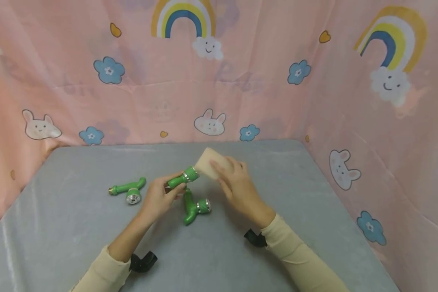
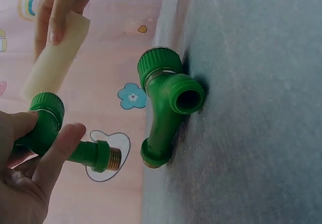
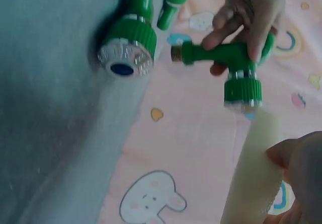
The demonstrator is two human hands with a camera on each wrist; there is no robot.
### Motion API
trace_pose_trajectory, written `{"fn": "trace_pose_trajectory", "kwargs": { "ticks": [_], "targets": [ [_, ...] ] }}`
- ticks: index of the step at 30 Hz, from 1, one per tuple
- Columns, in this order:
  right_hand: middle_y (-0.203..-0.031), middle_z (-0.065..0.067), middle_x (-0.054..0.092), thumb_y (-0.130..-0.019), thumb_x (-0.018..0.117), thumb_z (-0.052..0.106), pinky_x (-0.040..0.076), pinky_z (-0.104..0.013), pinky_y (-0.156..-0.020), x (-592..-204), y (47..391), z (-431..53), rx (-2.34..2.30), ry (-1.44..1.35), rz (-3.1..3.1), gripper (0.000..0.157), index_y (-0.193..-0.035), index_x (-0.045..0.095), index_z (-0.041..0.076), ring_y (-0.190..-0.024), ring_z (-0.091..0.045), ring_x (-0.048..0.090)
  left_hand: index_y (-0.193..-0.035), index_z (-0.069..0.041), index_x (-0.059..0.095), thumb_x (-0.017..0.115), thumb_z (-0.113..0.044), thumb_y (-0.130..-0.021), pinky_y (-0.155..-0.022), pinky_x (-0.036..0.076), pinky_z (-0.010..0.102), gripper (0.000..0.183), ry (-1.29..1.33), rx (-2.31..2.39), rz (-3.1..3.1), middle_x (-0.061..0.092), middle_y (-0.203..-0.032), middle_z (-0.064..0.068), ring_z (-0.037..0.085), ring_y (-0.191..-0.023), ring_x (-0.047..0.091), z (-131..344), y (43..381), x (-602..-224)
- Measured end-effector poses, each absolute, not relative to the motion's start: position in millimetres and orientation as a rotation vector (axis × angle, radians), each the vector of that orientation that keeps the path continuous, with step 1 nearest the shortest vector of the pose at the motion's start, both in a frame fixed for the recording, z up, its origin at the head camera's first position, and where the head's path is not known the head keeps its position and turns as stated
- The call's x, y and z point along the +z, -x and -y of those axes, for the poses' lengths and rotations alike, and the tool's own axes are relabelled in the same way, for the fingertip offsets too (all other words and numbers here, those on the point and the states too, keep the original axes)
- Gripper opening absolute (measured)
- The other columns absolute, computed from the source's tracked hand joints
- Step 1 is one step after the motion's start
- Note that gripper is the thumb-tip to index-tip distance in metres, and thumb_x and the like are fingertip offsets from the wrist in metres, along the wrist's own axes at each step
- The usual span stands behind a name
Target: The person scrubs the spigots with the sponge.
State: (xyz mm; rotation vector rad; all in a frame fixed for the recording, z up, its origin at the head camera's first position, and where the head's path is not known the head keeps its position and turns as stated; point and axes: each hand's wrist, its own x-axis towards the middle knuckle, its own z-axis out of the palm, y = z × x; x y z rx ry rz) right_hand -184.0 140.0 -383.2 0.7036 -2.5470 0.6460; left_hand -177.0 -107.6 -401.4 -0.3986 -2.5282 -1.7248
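Note:
My left hand (image 1: 159, 198) grips a green faucet (image 1: 184, 177) by its body, with the ribbed knob turned to the right and the brass threaded end (image 2: 114, 159) sticking out past the fingers. In my right hand (image 1: 242, 190) is a cream-coloured sponge block (image 1: 212, 163), pinched between thumb and fingers. One end of the sponge is right at the silver-rimmed face of the knob (image 3: 243, 94). Just below the hands, a second green faucet (image 1: 191, 208) lies on the grey table. Farther left lies a third green faucet (image 1: 127, 190).
Grey cloth covers the table (image 1: 277, 243). A pink patterned curtain (image 1: 241, 93) hangs behind it and along the sides. Black wrist-camera mounts show beside the left sleeve (image 1: 104, 269) and the right sleeve (image 1: 295, 251).

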Motion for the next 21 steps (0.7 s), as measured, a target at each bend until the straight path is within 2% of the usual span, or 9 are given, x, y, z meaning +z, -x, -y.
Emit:
{"fn": "trace_pose_trajectory", "kwargs": {
  "ticks": [3, 7, 9, 13, 15, 17, 20, 21],
  "targets": [
    [-0.143, -0.030, 0.050, -0.101, 0.059, 0.016, 0.048, -0.062, -0.101, -380.6, 185.8, -144.5, 0.692, -0.655, 2.560, 0.047, -0.147, 0.054, 0.023, -0.124, -0.048, 0.047, -0.138, 0.004, 0.058, 0.064, -0.003, -0.097, -0.074, 0.065, 0.037, 0.041, 0.390, -1.718, 2.525, 0.072, -0.111, 0.029, 0.036, -0.090, 0.076, 109.0, 176.0, -400.9],
    [-0.144, -0.030, 0.048, -0.102, 0.058, 0.017, 0.044, -0.066, -0.104, -376.7, 181.9, -143.2, 0.767, -0.678, 2.548, 0.048, -0.149, 0.052, 0.021, -0.128, -0.050, 0.045, -0.135, 0.005, 0.060, 0.064, -0.002, -0.096, -0.073, 0.063, 0.024, 0.040, 0.406, -1.756, 2.478, 0.070, -0.116, 0.029, 0.034, -0.093, 0.076, 110.5, 175.0, -399.1],
    [-0.145, -0.030, 0.048, -0.102, 0.057, 0.017, 0.043, -0.068, -0.104, -375.9, 178.3, -139.6, 0.782, -0.730, 2.542, 0.048, -0.149, 0.051, 0.020, -0.129, -0.051, 0.044, -0.134, 0.004, 0.061, 0.064, -0.002, -0.096, -0.065, 0.058, 0.018, 0.039, 0.422, -1.771, 2.458, 0.070, -0.119, 0.028, 0.036, -0.093, 0.075, 111.6, 175.4, -399.4],
    [-0.144, -0.031, 0.049, -0.102, 0.058, 0.018, 0.046, -0.067, -0.102, -377.9, 171.7, -132.3, 0.774, -0.832, 2.528, 0.046, -0.148, 0.053, 0.018, -0.127, -0.052, 0.046, -0.136, 0.002, 0.061, 0.065, -0.008, -0.097, -0.052, 0.046, 0.019, 0.040, 0.447, -1.781, 2.459, 0.071, -0.120, 0.026, 0.042, -0.092, 0.074, 111.7, 175.1, -399.2],
    [-0.143, -0.031, 0.049, -0.101, 0.059, 0.018, 0.046, -0.065, -0.102, -379.3, 169.3, -129.8, 0.759, -0.853, 2.522, 0.046, -0.147, 0.054, 0.018, -0.126, -0.051, 0.047, -0.137, 0.001, 0.060, 0.064, -0.015, -0.100, -0.060, 0.052, 0.021, 0.040, 0.460, -1.779, 2.464, 0.070, -0.123, 0.025, 0.041, -0.095, 0.075, 111.0, 174.2, -398.2],
    [-0.143, -0.029, 0.050, -0.101, 0.060, 0.018, 0.046, -0.062, -0.102, -380.4, 167.8, -127.9, 0.744, -0.853, 2.518, 0.045, -0.146, 0.055, 0.019, -0.125, -0.048, 0.048, -0.138, 0.001, 0.059, 0.060, -0.019, -0.102, -0.076, 0.058, 0.028, 0.041, 0.473, -1.793, 2.459, 0.067, -0.130, 0.024, 0.041, -0.100, 0.074, 110.8, 173.2, -397.1],
    [-0.143, -0.026, 0.052, -0.100, 0.062, 0.017, 0.047, -0.060, -0.103, -380.6, 167.1, -125.7, 0.720, -0.829, 2.524, 0.046, -0.145, 0.057, 0.021, -0.124, -0.046, 0.048, -0.138, 0.002, 0.058, 0.058, -0.019, -0.104, -0.097, 0.058, 0.042, 0.040, 0.484, -1.801, 2.446, 0.059, -0.142, 0.023, 0.041, -0.107, 0.072, 112.2, 172.4, -397.1],
    [-0.143, -0.026, 0.052, -0.099, 0.063, 0.018, 0.047, -0.060, -0.103, -380.8, 167.5, -125.1, 0.704, -0.823, 2.529, 0.047, -0.145, 0.056, 0.022, -0.124, -0.046, 0.048, -0.137, 0.002, 0.059, 0.059, -0.017, -0.103, -0.098, 0.057, 0.043, 0.039, 0.475, -1.801, 2.436, 0.057, -0.144, 0.024, 0.041, -0.110, 0.071, 113.3, 172.1, -397.2]
  ]
}}
